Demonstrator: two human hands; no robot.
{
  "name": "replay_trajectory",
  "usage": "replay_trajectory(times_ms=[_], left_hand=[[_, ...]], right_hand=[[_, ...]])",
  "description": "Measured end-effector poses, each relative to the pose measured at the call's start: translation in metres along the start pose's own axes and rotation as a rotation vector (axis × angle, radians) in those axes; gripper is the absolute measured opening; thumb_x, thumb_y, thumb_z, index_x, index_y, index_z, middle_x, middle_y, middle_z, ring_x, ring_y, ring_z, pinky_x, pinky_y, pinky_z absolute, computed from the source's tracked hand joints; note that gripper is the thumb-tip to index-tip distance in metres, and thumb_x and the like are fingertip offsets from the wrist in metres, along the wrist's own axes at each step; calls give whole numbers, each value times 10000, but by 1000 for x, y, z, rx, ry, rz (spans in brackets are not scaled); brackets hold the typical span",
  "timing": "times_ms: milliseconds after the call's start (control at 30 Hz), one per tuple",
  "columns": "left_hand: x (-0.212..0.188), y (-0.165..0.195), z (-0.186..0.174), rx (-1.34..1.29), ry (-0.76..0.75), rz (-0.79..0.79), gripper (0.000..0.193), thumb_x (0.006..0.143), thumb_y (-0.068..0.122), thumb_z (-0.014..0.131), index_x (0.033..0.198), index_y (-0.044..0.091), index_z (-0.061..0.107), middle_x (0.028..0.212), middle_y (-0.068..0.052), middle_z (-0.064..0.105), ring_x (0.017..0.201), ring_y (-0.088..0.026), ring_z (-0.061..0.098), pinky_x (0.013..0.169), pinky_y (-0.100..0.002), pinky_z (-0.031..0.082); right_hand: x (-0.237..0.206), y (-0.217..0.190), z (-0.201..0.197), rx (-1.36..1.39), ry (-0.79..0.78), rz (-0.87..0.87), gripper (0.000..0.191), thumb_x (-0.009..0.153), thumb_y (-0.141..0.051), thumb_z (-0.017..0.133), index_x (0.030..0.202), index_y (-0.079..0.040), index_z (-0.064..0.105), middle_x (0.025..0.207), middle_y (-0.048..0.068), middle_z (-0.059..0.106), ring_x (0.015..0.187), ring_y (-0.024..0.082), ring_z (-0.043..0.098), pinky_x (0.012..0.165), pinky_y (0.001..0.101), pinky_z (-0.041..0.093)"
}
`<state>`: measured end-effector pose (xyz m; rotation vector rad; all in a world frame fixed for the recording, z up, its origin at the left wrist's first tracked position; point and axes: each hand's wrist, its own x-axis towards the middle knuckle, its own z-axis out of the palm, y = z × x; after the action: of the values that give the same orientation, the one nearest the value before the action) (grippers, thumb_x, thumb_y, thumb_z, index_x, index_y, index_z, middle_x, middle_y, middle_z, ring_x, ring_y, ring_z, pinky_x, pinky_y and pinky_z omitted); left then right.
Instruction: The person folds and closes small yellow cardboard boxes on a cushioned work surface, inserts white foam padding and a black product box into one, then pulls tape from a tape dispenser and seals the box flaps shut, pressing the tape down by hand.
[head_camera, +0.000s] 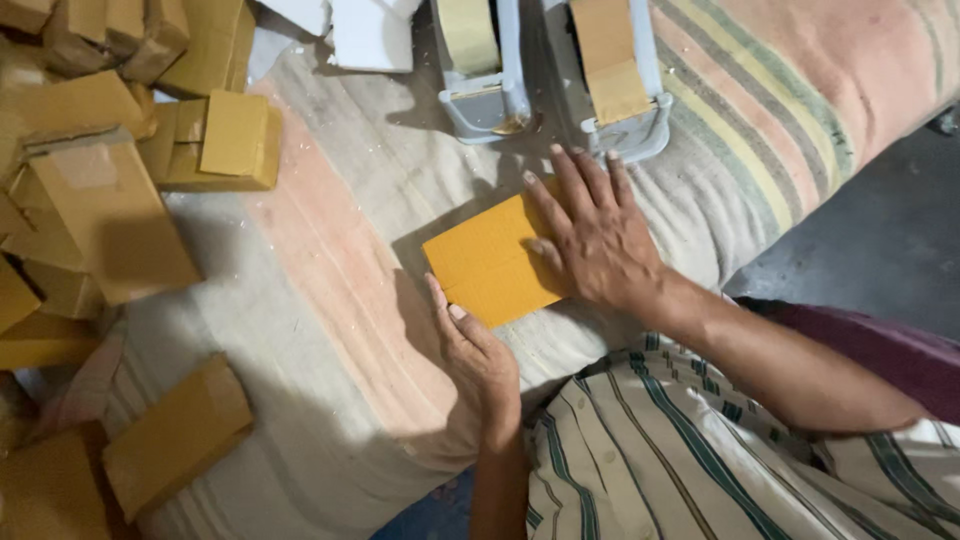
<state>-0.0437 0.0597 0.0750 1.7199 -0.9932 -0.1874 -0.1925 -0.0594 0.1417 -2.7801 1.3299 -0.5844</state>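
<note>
Your right hand (598, 240) is pressing flat, fingers spread, on the orange cardboard piece (487, 265) lying on the striped blanket (340, 250). Your left hand (472, 350) is touching its near edge, grip open, holding nothing.

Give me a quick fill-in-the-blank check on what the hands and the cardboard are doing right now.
1. The right hand lies palm-down on the flat cardboard piece, whose colour is ____.
2. The left hand touches that piece at its ____ edge.
3. Beyond the hands stand ____ tape dispensers.
Missing: orange; near; two
</note>
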Motion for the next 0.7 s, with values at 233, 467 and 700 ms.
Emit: replay_trajectory(times_ms=[233,467,700], left_hand=[[-7,-14,3,-124,11,134,831,1131,596,69,1581,-23,394,1624,-264,437,1543,-370,422,1287,-478,357],[-11,-39,1,-395,72,-62,783,1079,645,134,1351,-16,454,1505,-258,460,1356,-354,466,1098,-493,420],[-16,-16,-5,-3,-36,22,521,1131,289,429,1533,-42,428,1521,-267,526,1378,-381,582,1094,-420,505]], right_hand=[[15,-55,18,130,-336,-203,834,985,-597,310,1555,9,261,1633,283,143,1527,413,37,1216,526,1],[42,-95,40,159,-417,-387,791,1025,-553,318,1556,28,240,1648,250,139,1545,361,45,1241,496,-6],[15,-2,19,46,-127,-147,755,1029,-504,474,1525,52,349,1593,280,324,1513,401,206,1243,514,123]])
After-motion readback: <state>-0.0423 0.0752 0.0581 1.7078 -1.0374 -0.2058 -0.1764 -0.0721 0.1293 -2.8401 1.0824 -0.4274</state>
